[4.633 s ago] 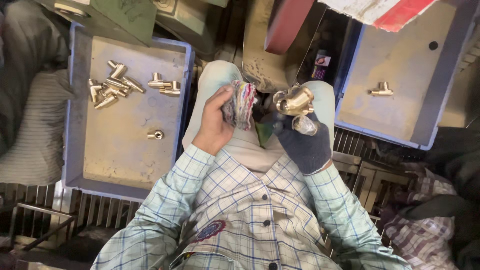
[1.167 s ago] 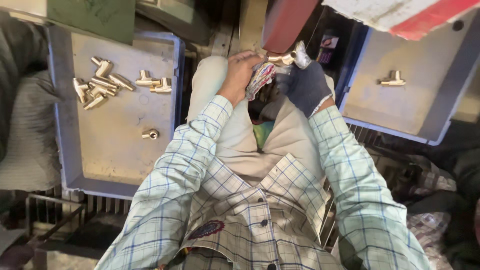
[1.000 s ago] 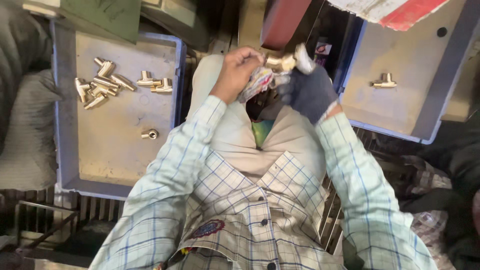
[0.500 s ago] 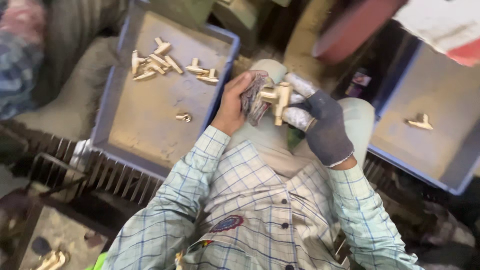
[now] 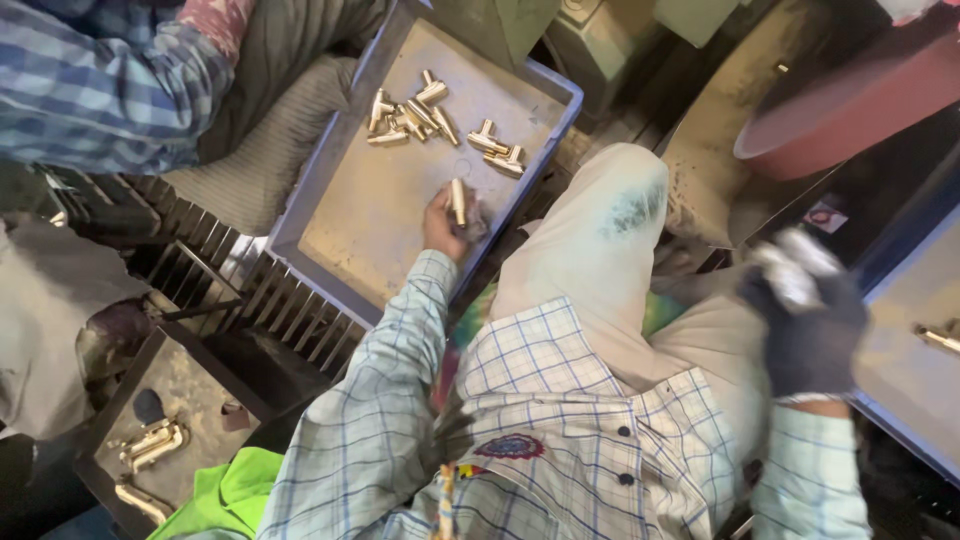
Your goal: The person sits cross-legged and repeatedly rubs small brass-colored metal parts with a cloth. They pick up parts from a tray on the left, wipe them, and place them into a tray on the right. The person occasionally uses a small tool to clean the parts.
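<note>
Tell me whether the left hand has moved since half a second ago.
Yes. The left hand has gone from the lap out over the blue tray, holding a brass fitting.

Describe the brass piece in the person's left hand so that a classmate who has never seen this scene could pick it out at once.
Start at the blue tray on the person's left side. Brass fittings lie bunched at its far end. Nearer the person, the left hand holds one brass piece upright with a rag: the only one in fingers, apart from the pile.

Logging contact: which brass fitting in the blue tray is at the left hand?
The lone upright brass fitting against the left hand, apart from the pile of brass fittings.
</note>
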